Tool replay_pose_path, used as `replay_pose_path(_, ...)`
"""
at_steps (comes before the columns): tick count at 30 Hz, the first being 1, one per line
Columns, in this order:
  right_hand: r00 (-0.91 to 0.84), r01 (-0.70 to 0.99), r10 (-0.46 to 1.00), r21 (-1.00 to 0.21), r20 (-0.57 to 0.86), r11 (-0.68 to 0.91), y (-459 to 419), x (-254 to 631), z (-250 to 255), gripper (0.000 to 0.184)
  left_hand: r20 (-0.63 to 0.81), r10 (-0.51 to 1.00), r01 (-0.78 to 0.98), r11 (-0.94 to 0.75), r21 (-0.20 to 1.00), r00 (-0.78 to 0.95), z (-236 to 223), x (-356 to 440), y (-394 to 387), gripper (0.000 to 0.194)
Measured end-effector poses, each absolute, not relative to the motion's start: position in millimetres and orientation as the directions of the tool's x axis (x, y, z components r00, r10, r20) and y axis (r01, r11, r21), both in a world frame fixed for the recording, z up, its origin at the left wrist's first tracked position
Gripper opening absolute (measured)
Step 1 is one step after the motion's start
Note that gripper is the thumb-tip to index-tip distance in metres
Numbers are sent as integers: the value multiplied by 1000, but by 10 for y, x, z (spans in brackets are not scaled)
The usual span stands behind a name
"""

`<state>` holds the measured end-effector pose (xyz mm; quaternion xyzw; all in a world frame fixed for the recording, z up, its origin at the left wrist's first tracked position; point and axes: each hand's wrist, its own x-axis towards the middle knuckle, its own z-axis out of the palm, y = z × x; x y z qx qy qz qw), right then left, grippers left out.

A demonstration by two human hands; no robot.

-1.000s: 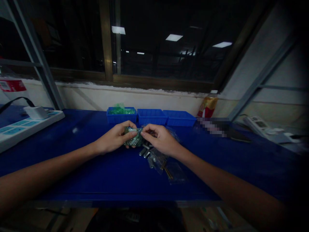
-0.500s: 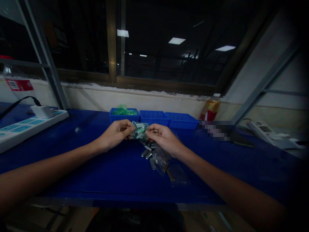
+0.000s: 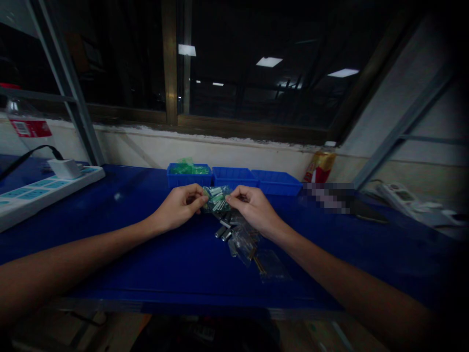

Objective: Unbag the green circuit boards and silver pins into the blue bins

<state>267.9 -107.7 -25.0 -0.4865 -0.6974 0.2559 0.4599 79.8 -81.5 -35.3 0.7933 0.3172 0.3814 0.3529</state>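
Observation:
A small clear plastic bag of green parts (image 3: 217, 199) is stretched between my two hands above the blue table (image 3: 146, 254). My left hand (image 3: 181, 208) pinches its left edge with closed fingers. Its right edge is pinched the same way by my right hand (image 3: 252, 208). Just below and in front of the bag lie several small metal cylinders (image 3: 224, 231) and a few clear plastic bags (image 3: 256, 254) on the table.
Three blue bins (image 3: 234, 177) stand in a row at the back; the left one holds green parts. A white power strip (image 3: 36, 193) lies at the far left. A red and yellow packet (image 3: 318, 166) leans on the wall, and white devices (image 3: 410, 203) sit far right.
Both hands have lifted the bag slightly and pulled apart, so the bag is now spread wider between them. The view has shifted a little.

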Motion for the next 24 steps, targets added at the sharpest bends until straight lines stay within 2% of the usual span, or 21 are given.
replay_pose_path(5, -160, 439, 922, -811, 353, 387, -1050, 2690, -262, 13, 425, 734, 328, -639, 696, 530, -366, 767, -817, 13)
replay_pose_path(11, -195, 424, 931, -829, 309, 364, -1039, 2698, -279, 7, 421, 737, 348, -641, 685, 529, -369, 758, -794, 11)
replay_pose_path(19, -134, 418, 945, -848, 298, 327, -1038, 2716, -257, 6, 435, 684, 417, -714, 562, 585, -373, 742, -808, 17)
replay_pose_path(24, -121, 462, 938, -818, 326, 343, -1056, 2711, -217, 6, 435, 663, 392, -729, 561, 609, -339, 728, -837, 23)
